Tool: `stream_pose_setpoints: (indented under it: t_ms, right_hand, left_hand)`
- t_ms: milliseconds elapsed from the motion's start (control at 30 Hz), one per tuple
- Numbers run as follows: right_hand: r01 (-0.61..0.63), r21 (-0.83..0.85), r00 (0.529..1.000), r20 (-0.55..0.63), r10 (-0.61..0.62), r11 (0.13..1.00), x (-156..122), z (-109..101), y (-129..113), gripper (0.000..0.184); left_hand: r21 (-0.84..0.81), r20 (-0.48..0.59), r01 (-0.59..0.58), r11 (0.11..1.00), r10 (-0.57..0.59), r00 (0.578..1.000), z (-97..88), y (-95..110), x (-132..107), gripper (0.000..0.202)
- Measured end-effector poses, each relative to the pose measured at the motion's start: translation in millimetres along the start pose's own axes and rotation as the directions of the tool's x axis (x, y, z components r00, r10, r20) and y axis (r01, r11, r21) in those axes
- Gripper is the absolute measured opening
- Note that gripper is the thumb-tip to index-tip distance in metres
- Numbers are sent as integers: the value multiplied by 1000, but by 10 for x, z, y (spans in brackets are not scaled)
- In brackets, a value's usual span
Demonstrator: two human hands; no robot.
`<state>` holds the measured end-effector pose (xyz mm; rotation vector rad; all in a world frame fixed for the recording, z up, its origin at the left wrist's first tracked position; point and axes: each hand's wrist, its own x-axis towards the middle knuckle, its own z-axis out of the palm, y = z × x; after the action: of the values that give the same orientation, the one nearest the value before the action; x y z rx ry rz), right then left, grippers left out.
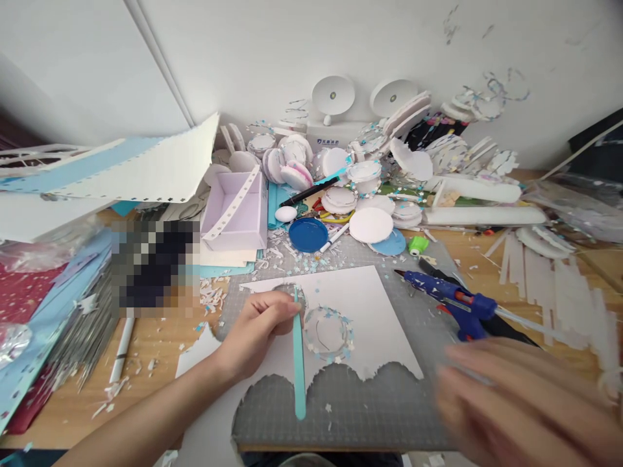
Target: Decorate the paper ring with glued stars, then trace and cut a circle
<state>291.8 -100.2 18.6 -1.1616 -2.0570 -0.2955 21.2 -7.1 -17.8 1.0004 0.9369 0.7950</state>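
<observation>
My left hand (260, 327) is closed in a pinch on a long teal stick-shaped tool (298, 363), its tip resting on a white card sheet (370, 305) with a scalloped cut edge. Just right of the tip lies a small ring decorated with pale flakes (328, 333). The sheet lies on a grey cutting mat (389, 408). My right hand (525, 405) hovers low at the right, smeared by motion, with its fingers stretched out toward the left. It is nearest to a blue glue gun (455, 299) lying on the mat's right side.
White round discs (370, 224), a blue lid (308, 234), a white open box (236, 214), a green cap (417, 244) and paper scraps crowd the back of the wooden desk. Stacked coloured sheets (43, 305) fill the left. White strips (549, 272) lie at the right.
</observation>
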Motion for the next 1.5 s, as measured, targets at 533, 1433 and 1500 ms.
stream_pose_setpoints:
  t_ms: [533,1433,1500]
  right_hand:
    - [568,141,822,-46,-567,811,672,931,-331,17]
    - [-547,837,680,435,591,13,288,956,-238,18]
    - [-560,828,675,440,593,23,294,963,-262,17]
  left_hand:
    - [72,73,-35,997,30,997,37,12,-54,35]
    - [663,347,-603,443,532,772,-4,-35,14,46]
    - [666,355,-606,435,530,770,-6,-36,10,46]
